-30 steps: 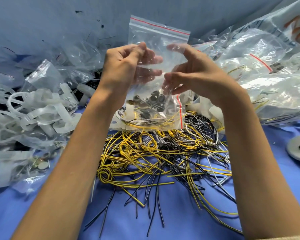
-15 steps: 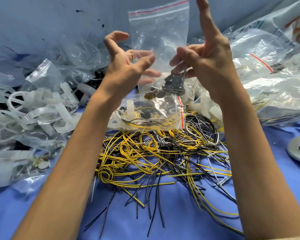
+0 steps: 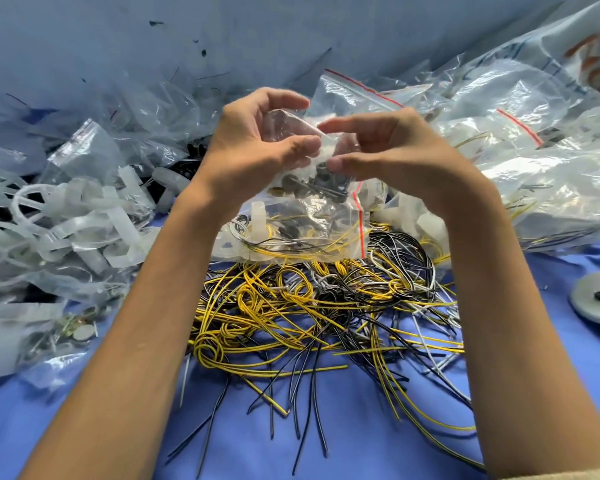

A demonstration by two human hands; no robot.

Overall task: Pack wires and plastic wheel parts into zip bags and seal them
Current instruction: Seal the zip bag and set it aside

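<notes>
Left hand [image 3: 253,150] and right hand [image 3: 395,150] both pinching a crumpled clear zip bag [image 3: 288,129], dark little parts [image 3: 312,183] inside, gears maybe. Wire pile [image 3: 309,306] sits underneath.

The upper part of the small clear zip bag [image 3: 288,131] is crumpled between the left hand [image 3: 253,147] and the right hand [image 3: 392,150]; its seal strip is hidden there. The small dark parts [image 3: 312,183] inside it are too small to identify. The grey round disc [image 3: 596,299] is cut off by the right edge, the white plastic wheel parts [image 3: 0,254] by the left edge. The red print on the large clear plastic sack [image 3: 568,46] at top right is cropped and unreadable. Both forearms are cut off at the bottom edge.
</notes>
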